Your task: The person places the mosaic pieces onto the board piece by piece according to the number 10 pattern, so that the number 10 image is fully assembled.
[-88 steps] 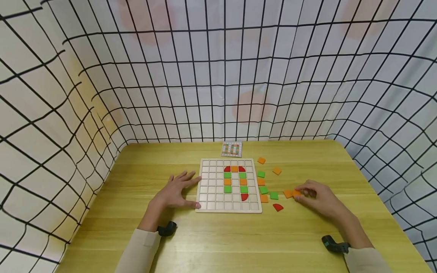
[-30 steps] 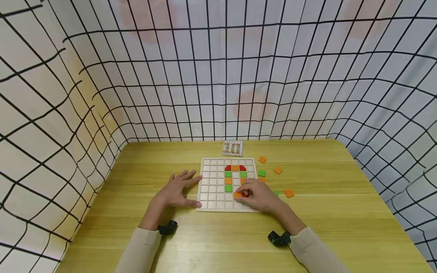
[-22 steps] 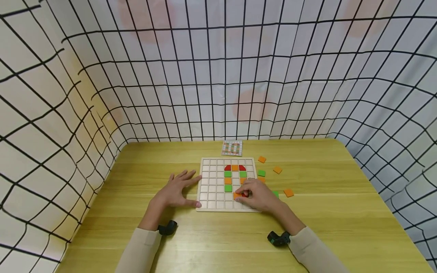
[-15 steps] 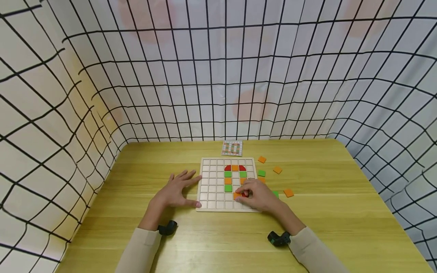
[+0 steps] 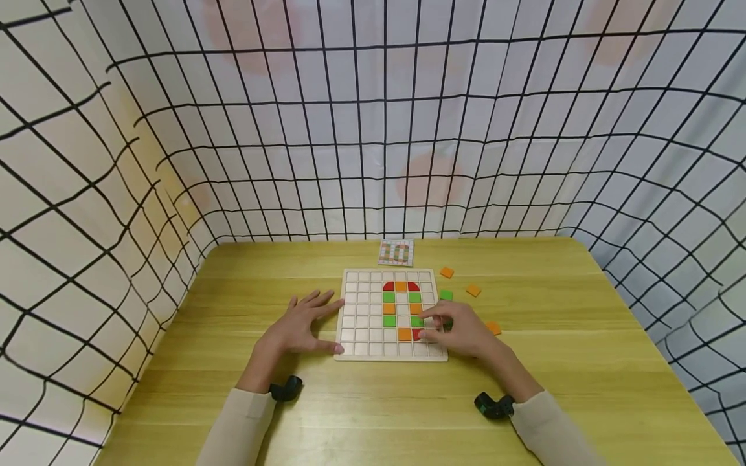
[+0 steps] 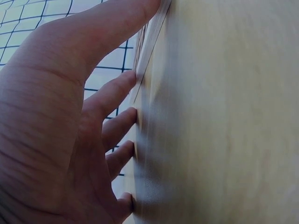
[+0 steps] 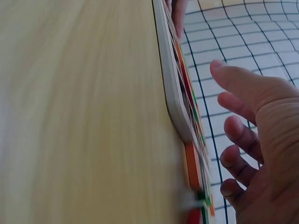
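Note:
A pale wooden grid board [image 5: 362, 323] lies on the table. Red quarter-round, orange and green square tiles form a column shape on its right half. An orange tile [image 5: 405, 334] sits in a lower cell beside a red quarter-round tile [image 5: 416, 334]. My left hand [image 5: 297, 327] rests with fingers spread, thumb and index fingertip at the board's left edge; the left wrist view shows the fingertips on the table. Over the board's right edge hovers my right hand [image 5: 463, 329], thumb and fingers apart with nothing between them in the right wrist view [image 7: 266, 135].
Behind the board lies a small pattern card [image 5: 396, 253]. Loose tiles lie on the right: an orange one [image 5: 447, 272], another orange one [image 5: 473, 291] and a green one [image 5: 445, 295]. My right hand partly covers others there. A black grid net [image 5: 384, 142] stands around the table.
My right hand took an orange tile from the right of the table, set it in the board beside the red tile, let go and drew back rightward. The left hand stayed in place.

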Demonstrator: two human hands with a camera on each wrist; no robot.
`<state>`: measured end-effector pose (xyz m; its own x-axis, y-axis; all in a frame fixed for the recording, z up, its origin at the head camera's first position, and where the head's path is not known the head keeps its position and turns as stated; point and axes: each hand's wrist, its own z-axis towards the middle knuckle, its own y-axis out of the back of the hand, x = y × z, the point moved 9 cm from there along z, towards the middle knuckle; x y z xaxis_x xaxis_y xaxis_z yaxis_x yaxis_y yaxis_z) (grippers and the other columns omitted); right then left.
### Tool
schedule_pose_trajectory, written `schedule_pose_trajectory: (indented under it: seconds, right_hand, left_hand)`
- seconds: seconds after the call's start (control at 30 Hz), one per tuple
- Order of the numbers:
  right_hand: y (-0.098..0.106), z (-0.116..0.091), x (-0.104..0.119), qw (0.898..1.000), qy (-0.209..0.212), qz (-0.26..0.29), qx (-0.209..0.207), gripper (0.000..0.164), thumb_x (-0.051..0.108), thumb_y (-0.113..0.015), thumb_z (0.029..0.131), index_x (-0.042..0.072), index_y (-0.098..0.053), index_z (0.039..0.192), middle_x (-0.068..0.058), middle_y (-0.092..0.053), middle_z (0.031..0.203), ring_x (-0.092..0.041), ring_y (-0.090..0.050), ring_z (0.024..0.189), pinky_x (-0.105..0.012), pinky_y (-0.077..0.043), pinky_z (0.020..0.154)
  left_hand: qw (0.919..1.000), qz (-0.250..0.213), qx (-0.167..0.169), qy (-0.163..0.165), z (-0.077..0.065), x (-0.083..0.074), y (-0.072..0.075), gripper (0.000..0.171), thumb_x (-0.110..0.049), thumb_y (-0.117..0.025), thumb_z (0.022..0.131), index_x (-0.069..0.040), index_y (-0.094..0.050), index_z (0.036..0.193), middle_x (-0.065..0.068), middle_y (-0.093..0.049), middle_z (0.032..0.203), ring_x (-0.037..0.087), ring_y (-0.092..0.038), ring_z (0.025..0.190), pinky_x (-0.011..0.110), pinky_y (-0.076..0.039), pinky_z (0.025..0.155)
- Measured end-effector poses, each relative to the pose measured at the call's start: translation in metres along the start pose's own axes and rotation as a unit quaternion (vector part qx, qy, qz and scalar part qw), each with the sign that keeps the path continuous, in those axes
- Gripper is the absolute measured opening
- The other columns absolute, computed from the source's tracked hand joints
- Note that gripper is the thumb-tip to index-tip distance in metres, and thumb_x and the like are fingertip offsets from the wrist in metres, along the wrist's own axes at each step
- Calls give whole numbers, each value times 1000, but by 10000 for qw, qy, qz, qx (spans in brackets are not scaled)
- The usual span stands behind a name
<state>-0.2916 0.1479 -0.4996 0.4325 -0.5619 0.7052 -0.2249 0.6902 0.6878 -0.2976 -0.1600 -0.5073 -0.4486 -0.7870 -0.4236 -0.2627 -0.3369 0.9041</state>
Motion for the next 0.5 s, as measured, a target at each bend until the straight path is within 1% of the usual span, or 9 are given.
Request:
schedule_pose_trajectory:
  seconds: [0.1,0.27,0.37,0.5]
  right_hand:
    - [10,-8,-5,9997,-174,136,-42,34,37,-85,86,18,-79,113,2,-60,82,-15,-56,79,-25,-46,70]
    - [27,-23,-15,9989,-460,98,-91,33,38,-85,86,20,-79,113,4,-60,83,-15,-56,80,-25,-46,70]
    - [36,-32,-23,9981,-599,32,-132,34,39,-85,86,20,-78,113,5,-60,80,-14,-54,74,-24,-44,65]
    - [44,-45,-35,9966,-808,-61,-129,39,41,-84,86,20,-77,117,6,-58,73,-10,-48,62,-24,-40,57]
  left_hand:
    - [10000,-7,-7,-2,0,0,0,101,-73,-77,75,-31,-40,160,7,-28,171,40,-19,159,75,-5,122]
    - [10000,-23,7,14,0,-1,0,102,-73,-77,75,-31,-40,160,6,-27,171,40,-18,159,75,-4,122]
    - [10000,-33,26,17,0,-1,0,101,-72,-77,75,-31,-40,160,7,-27,171,40,-17,159,74,-4,122]
    - [10000,-33,40,21,0,-1,0,101,-72,-77,75,-31,-40,160,7,-27,171,40,-17,159,74,-5,122]
